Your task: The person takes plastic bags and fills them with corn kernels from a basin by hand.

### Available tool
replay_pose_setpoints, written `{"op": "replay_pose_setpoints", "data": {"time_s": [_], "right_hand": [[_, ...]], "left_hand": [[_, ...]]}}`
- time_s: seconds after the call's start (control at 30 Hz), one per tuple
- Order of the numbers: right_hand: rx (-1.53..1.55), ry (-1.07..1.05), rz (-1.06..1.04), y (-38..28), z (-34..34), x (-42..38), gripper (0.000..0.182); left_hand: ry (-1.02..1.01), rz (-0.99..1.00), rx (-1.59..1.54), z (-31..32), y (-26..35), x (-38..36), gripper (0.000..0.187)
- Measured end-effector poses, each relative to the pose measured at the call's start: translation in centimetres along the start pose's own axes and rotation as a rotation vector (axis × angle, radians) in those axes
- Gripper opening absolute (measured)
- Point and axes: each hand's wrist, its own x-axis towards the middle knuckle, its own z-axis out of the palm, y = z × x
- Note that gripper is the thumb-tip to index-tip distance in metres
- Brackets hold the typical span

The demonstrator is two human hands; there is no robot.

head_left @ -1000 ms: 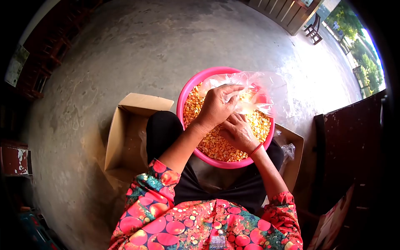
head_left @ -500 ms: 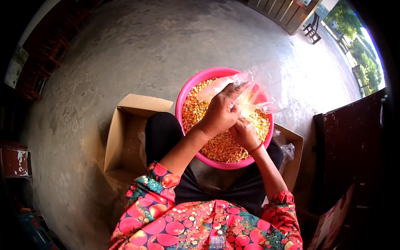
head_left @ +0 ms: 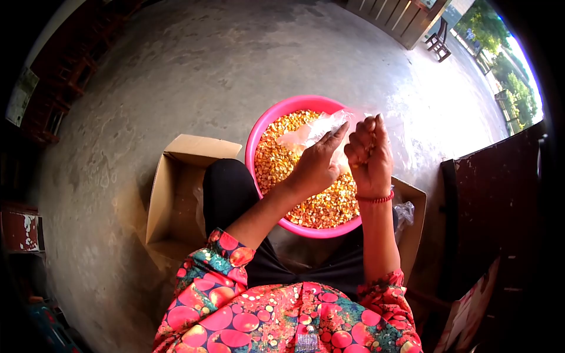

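Observation:
A pink basin (head_left: 252, 152) of yellow-orange corn kernels (head_left: 273, 159) rests at my lap, between my knees. My left hand (head_left: 318, 166) is over the basin, closed on a clear plastic bag (head_left: 315, 130) with its index finger stretched out. The bag lies crumpled above the corn, and part of it is hidden behind my hands. At the basin's right side, my right hand (head_left: 372, 157) is raised with the palm turned up and fingers curled round some corn kernels. A red bead bracelet (head_left: 376, 198) circles that wrist.
An open cardboard box (head_left: 170, 200) stands left of my legs. Another cardboard box (head_left: 415, 220) with crumpled clear plastic (head_left: 404, 213) is at the right. Dark furniture (head_left: 494, 194) stands further right. A wooden chair (head_left: 438, 42) is near the doorway.
My right hand has come up out of the basin, moved right and turned palm up with corn kernels in it. The plastic bag has slumped lower; my left hand has shifted slightly.

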Motion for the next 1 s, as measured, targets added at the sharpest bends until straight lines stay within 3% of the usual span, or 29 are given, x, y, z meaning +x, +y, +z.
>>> {"op": "replay_pose_setpoints", "data": {"time_s": [0.1,0.17,0.3,0.57,0.7,0.73,0.77,0.83,0.9,1.0], "right_hand": [[-0.052,-0.007,-0.13,0.0,-1.0,2.5,0.025],[-0.145,0.154,-0.203,0.1,-2.8,3.5,0.024],[-0.395,0.24,-0.213,0.9,-4.1,4.1,0.023],[-0.753,0.123,-0.292,1.8,-4.9,6.1,0.023],[-0.853,0.034,-0.171,1.2,-4.2,5.4,0.021],[-0.976,0.0,-0.092,0.7,-4.2,5.3,0.03],[-0.976,0.002,-0.092,0.4,-3.9,5.1,0.03],[-0.654,-0.041,0.131,-0.3,-3.2,4.7,0.045],[-0.485,-0.241,0.2,-1.4,-3.8,4.9,0.064],[-0.253,-0.164,0.146,-2.6,-3.1,3.9,0.07]], "left_hand": [[0.027,-0.01,-0.076,-0.3,0.1,0.0,0.077],[0.076,-0.085,-0.259,-0.7,0.4,0.0,0.075],[0.189,-0.048,-0.191,-1.0,-0.8,0.5,0.071],[0.303,0.038,0.057,-2.2,-0.8,0.7,0.07],[0.304,-0.029,0.088,-2.6,-1.1,0.8,0.071],[0.307,-0.048,0.103,-2.7,-1.2,0.7,0.07],[0.311,-0.066,0.118,-2.7,-1.3,0.7,0.07],[0.313,-0.084,0.103,-2.7,-1.4,0.9,0.068],[0.369,-0.088,0.109,-2.8,-1.2,0.9,0.06],[0.364,-0.038,0.155,-3.5,-1.0,1.2,0.048]]}}
